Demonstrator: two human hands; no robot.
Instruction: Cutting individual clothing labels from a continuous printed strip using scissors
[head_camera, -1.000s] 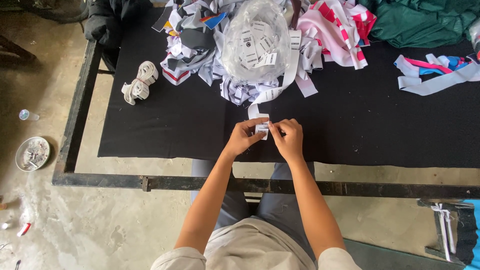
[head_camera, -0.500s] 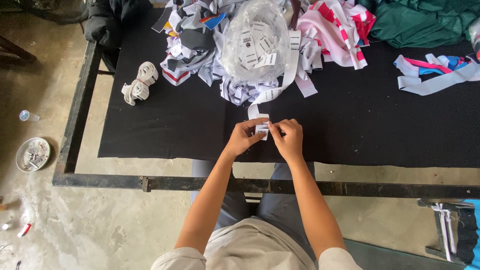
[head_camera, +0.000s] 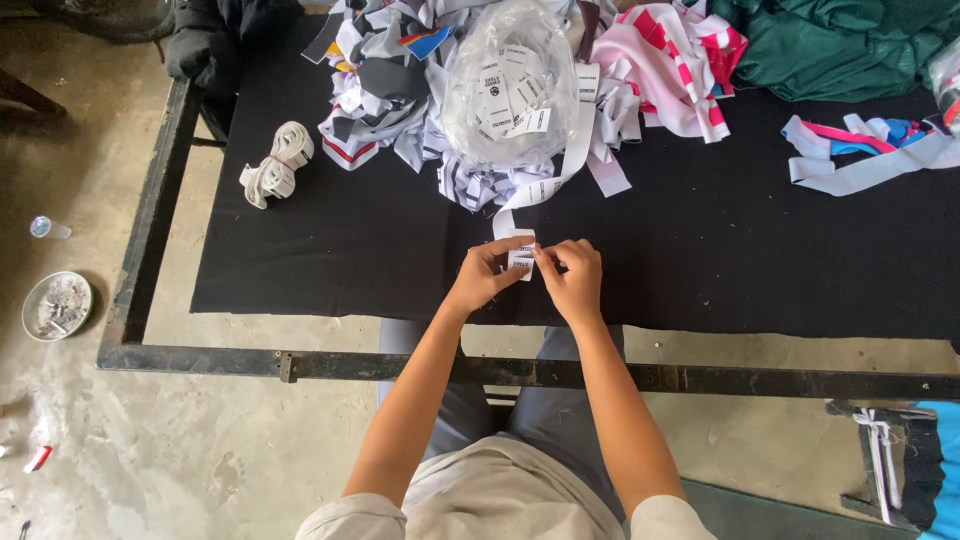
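— Where did we have the label strip (head_camera: 521, 250) at that point?

— Pinched between both sets of fingers. Our left hand (head_camera: 487, 275) gripped its near end from one side and our right hand (head_camera: 573, 280) closed on it from the other, both low over the black cloth on the table (head_camera: 700, 260). From the fingers the white strip ran up and away toward the clear bag of labels (head_camera: 510, 85).

— So how far along were we, by our reckoning?

— Not far, we judged. The bag beyond our fingertips looked full of loose labels, and the strip was one uncut length trailing from that heap. We saw no tidy stack of finished pieces near our fingers, so most of the work seemed left.

— And around that?

— Behind the bag lay the grey and white fabric scraps (head_camera: 385, 90), with pink striped cloth (head_camera: 680, 60) further right. Well off to the left of our left fingers sat a bundle of white elastic (head_camera: 277, 165), untouched.
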